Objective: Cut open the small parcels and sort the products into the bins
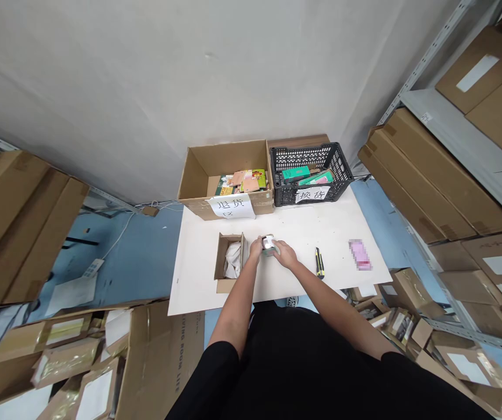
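Note:
My left hand (255, 249) and my right hand (286, 255) are closed on opposite sides of a small green-and-white box (269, 242) over the white table (295, 227). Fingers cover part of the box, and its print is too small to read. Just left of my left hand stands an open cardboard carton (220, 259) with crumpled white paper (233, 260) inside. A yellow-and-black utility knife (319, 263) lies to the right of my right hand. Farther right is a pink, pixelated rectangular item (360, 255).
At the table's back stand a large cardboard box (198, 207) with a paper sign and several packages, and a black plastic crate (277, 195) holding green boxes. Shelves (443, 111) with cartons flank the right. A large box of parcels (135, 361) sits at lower left.

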A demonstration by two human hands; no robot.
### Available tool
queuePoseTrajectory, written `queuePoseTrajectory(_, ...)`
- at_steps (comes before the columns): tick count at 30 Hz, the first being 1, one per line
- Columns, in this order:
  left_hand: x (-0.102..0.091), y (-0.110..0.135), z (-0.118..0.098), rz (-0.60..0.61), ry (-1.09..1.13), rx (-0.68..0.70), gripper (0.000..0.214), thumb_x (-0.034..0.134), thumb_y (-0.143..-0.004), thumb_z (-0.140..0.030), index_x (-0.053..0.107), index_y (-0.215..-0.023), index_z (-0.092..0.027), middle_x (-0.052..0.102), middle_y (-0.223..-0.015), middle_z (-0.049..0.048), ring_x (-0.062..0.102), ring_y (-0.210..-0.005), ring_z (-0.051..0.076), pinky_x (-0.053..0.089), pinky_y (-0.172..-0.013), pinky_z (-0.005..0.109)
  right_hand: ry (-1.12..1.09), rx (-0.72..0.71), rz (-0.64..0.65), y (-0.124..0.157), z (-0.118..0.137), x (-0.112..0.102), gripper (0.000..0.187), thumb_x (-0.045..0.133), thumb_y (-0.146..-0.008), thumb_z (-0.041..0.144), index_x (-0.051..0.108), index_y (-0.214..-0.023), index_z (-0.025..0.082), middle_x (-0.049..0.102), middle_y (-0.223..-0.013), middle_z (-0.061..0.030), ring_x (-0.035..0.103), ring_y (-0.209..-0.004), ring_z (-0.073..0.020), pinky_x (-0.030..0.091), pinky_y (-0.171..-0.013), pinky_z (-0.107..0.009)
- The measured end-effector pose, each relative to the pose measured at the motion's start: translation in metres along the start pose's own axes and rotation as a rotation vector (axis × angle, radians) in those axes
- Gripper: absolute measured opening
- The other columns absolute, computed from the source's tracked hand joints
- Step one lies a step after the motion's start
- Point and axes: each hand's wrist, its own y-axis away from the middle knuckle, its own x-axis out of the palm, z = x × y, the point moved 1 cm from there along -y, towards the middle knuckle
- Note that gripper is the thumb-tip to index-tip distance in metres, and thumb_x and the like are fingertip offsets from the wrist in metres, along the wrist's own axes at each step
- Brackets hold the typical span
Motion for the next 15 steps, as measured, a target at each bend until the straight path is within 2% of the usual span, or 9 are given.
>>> queuePoseTrajectory(3, -0.003, -0.001, -0.004, 0.030, 0.079, -0.034, 0.037, 0.054, -0.095, -0.036, 0.073, -0.122, -0.022, 0.082, -0.106, 0.0075, 0.076, -0.094, 0.020, 0.059, -0.083, 0.034, -0.013, -0.023, 0.051, 0.006, -0.006, 0.001, 0.051, 0.077, -0.082, 0.023, 0.072, -0.132, 0.029, 0.061, -0.146, -0.0095, 0.067, -0.118, -0.0292, 0.054, -0.102, -0.039)
queuePoseTrajectory(6, -0.009, 0.002, -0.007, 0.064, 0.176, -0.001, 0.044, 0.061, -0.086, -0.028, 0.071, -0.130, -0.022, 0.080, -0.120, 0.0095, 0.075, -0.105, 0.020, 0.059, -0.088, 0.035, -0.121, -0.024, 0.018, 0.010, -0.011, 0.004, 0.055, 0.071, -0.078, 0.019, 0.070, -0.132, 0.029, 0.062, -0.143, -0.0092, 0.067, -0.117, -0.0279, 0.056, -0.099, -0.040)
queuePoseTrajectory(11, -0.020, 0.011, -0.004, 0.103, 0.272, 0.089, 0.043, 0.064, -0.074, -0.016, 0.077, -0.114, -0.020, 0.075, -0.132, 0.0114, 0.068, -0.126, 0.025, 0.054, -0.107, 0.042, -0.360, 0.110, -0.180, 0.013, -0.017, 0.002, 0.048, 0.059, -0.079, 0.018, 0.065, -0.125, 0.027, 0.067, -0.135, -0.0085, 0.068, -0.117, -0.0261, 0.060, -0.091, -0.040)
queuePoseTrajectory(15, -0.024, 0.021, 0.002, 0.115, 0.221, 0.128, 0.041, 0.067, -0.071, -0.011, 0.077, -0.110, -0.021, 0.061, -0.150, 0.0120, 0.060, -0.137, 0.026, 0.054, -0.108, 0.041, -0.416, 0.129, -0.185, 0.015, -0.016, -0.003, 0.046, 0.063, -0.082, 0.024, 0.062, -0.128, 0.027, 0.066, -0.138, -0.0090, 0.068, -0.118, -0.0259, 0.060, -0.091, -0.039)
